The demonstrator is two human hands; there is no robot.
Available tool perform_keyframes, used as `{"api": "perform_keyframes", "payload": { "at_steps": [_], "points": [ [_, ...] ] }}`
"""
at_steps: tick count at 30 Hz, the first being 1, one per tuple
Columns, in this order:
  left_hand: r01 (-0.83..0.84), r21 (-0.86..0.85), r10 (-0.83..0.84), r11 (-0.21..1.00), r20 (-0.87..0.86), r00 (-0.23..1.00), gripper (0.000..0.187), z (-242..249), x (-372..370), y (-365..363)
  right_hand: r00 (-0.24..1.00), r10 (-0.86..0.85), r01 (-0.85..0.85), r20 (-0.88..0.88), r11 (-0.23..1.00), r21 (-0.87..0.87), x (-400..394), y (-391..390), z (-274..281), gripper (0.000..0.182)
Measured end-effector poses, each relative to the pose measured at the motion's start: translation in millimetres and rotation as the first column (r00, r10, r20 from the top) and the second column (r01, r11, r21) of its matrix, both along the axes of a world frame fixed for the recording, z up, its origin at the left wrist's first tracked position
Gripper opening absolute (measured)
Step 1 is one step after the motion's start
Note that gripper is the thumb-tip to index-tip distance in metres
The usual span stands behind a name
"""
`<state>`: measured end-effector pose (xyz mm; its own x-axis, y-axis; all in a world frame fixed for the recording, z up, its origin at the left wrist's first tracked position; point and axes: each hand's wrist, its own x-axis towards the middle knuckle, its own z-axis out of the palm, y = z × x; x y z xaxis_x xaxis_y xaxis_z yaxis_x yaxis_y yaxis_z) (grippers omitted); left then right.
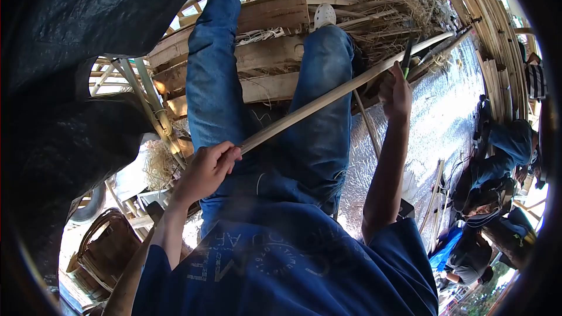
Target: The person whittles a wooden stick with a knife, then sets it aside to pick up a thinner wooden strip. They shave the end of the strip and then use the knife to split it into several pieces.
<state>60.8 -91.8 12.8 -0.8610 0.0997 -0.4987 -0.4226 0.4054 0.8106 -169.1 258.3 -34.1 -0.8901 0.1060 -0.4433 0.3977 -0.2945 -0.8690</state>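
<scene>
A long pale strip of split wood or bamboo (316,105) runs diagonally over my thighs, from lower left to upper right. My left hand (213,167) is closed round its near end, above my lap. Farther up, my right hand (395,90) grips a knife (407,58) by its green handle, the dark blade pointing up beside the strip. The blade seems to lie against or very near the strip's edge; whether they touch is unclear.
Wooden boards (269,58) lie under and between my legs. Shavings and split strips (392,9) are heaped ahead. A silvery sheet (436,117) covers ground at right. A woven basket (108,248) stands lower left, dark sheeting (70,134) hangs left. Other people (506,152) sit far right.
</scene>
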Motion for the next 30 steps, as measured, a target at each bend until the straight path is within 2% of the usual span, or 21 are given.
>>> {"api": "perform_keyframes", "payload": {
  "at_steps": [2, 5, 6, 7, 9, 11, 12, 13, 14, 15, 17, 18, 20, 21, 23, 24, 26, 27, 29, 30],
  "points": [
    [0.007, -0.03, -0.008, 1.0, -0.019, 1.0, 0.029, -1, -7, 12, 0.996, 0.024, -0.045, 0.085, 0.966, 0.253, 24, -8, 5, 0.043],
    [-0.013, -0.075, 0.006, 0.997, -0.098, 0.995, 0.026, -7, -23, 28, 0.997, 0.081, -0.075, 0.011, 0.846, 0.528, 57, -25, 9, 0.04],
    [0.009, -0.075, -0.016, 0.997, -0.101, 0.995, 0.026, -8, -29, 33, 0.983, 0.186, -0.151, 0.0, 0.798, 0.583, 62, -19, 2, 0.039],
    [0.027, -0.12, -0.042, 0.992, -0.126, 0.991, 0.026, -9, -36, 38, 0.97, 0.242, -0.165, -0.005, 0.676, 0.719, 64, -16, -5, 0.038],
    [0.064, -0.16, -0.089, 0.985, -0.152, 0.984, 0.025, -9, -43, 44, 0.973, 0.22, -0.097, -0.065, 0.651, 0.753, 68, -16, -14, 0.037],
    [0.05, -0.279, -0.128, 0.959, -0.272, 0.954, 0.026, -2, -43, 44, 0.975, 0.205, -0.07, -0.081, 0.635, 0.77, 63, -13, -17, 0.035],
    [0.067, -0.278, -0.147, 0.958, -0.275, 0.95, 0.026, 5, -43, 43, 0.972, 0.217, -0.049, -0.086, 0.551, 0.833, 58, -11, -20, 0.035],
    [0.09, -0.333, -0.161, 0.939, -0.191, 0.968, 0.026, 15, -44, 40, 0.97, 0.229, -0.029, -0.087, 0.46, 0.887, 53, -10, -22, 0.034],
    [0.116, -0.386, -0.169, 0.915, -0.106, 0.98, 0.027, 20, -45, 40, 0.969, 0.216, 0.008, -0.12, 0.458, 0.889, 49, -12, -22, 0.034],
    [0.128, -0.388, -0.184, 0.913, -0.11, 0.977, 0.027, 21, -46, 42, 0.972, 0.201, 0.019, -0.124, 0.459, 0.888, 45, -10, -27, 0.034],
    [0.115, -0.37, -0.158, 0.922, -0.087, 0.984, 0.028, 20, -48, 51, 0.969, 0.246, -0.122, 0.013, 0.43, 0.895, 41, -8, -41, 0.042],
    [0.103, -0.378, -0.161, 0.92, -0.126, 0.979, 0.028, 18, -48, 54, 0.97, 0.242, -0.151, 0.021, 0.531, 0.834, 49, -19, -36, 0.042],
    [0.087, -0.376, -0.155, 0.922, -0.153, 0.976, 0.028, 14, -50, 60, 0.887, 0.434, -0.102, -0.159, 0.52, 0.848, 82, -42, -31, 0.037],
    [0.068, -0.371, -0.144, 0.926, -0.179, 0.973, 0.028, 13, -51, 63, 0.867, 0.492, -0.111, -0.077, 0.342, 0.933, 99, -57, -19, 0.036],
    [0.064, -0.383, -0.148, 0.922, -0.194, 0.97, 0.028, 11, -49, 68, 0.841, 0.525, -0.046, -0.129, 0.309, 0.95, 101, -52, -19, 0.039],
    [0.06, -0.393, -0.151, 0.918, -0.204, 0.967, 0.027, 10, -48, 69, 0.844, 0.52, -0.045, -0.132, 0.314, 0.948, 90, -42, -26, 0.039],
    [0.06, -0.403, -0.153, 0.913, -0.204, 0.967, 0.027, 11, -46, 71, 0.96, 0.263, -0.045, -0.094, 0.479, 0.877, 51, -13, -49, 0.04],
    [0.043, -0.408, -0.144, 0.912, -0.22, 0.965, 0.027, 11, -46, 71, 0.981, 0.192, -0.114, 0.021, 0.487, 0.866, 35, -6, -45, 0.042],
    [0.06, -0.412, -0.152, 0.909, -0.194, 0.969, 0.027, 12, -49, 71, 0.967, 0.249, -0.09, -0.052, 0.529, 0.844, 41, -14, -44, 0.041],
    [0.069, -0.411, -0.149, 0.909, -0.167, 0.975, 0.027, 11, -51, 71, 0.925, 0.359, -0.079, -0.128, 0.509, 0.857, 56, -26, -41, 0.041]
  ]
}}
